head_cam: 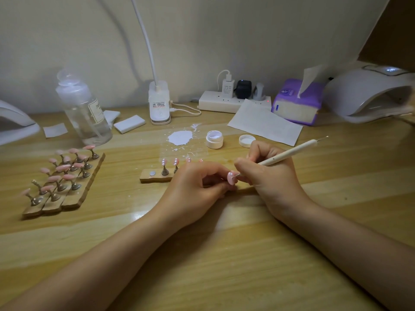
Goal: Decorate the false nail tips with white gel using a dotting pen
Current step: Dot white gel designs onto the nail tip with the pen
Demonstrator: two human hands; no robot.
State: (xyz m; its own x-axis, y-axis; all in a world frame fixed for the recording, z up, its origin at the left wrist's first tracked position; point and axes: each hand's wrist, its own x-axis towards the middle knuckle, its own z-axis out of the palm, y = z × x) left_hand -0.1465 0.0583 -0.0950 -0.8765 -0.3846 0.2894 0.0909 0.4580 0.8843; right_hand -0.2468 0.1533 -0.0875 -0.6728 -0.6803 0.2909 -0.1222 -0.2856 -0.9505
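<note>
Hands meet over the middle of the pale wooden counter (224, 254) in the head view. The left hand (193, 187) has its fingers curled in, pinching a glossy pink false nail tip (231, 178) on its stand between the fingertips, face turned up. The right hand (267, 173) grips a slim white dotting pen (289, 153) like a pencil, thumb and fingers wrapped round its lower shaft; the fine metal point touches the pink tip, where small white dots show. The two hands press close together, fingers touching beside the nail.

Just behind the left hand lies a narrow wooden holder strip (155, 176) with a round metal disc and several pink dotted tips on cone-shaped metal stands (164, 167); the hands hide its right part. Beyond it, a smeared puddle of white gel (180, 138) spreads on the counter, with a small open white jar (214, 139) just to its right and the jar's round white lid (247, 140) lying apart from it.

At the left, three wooden strips side by side (65, 187) carry many plain pink tips. Behind stand a clear plastic bottle (83, 108), a white lamp base (159, 104), a white power strip (233, 102), a purple tissue pack (296, 102) and a white curing lamp (370, 95).
</note>
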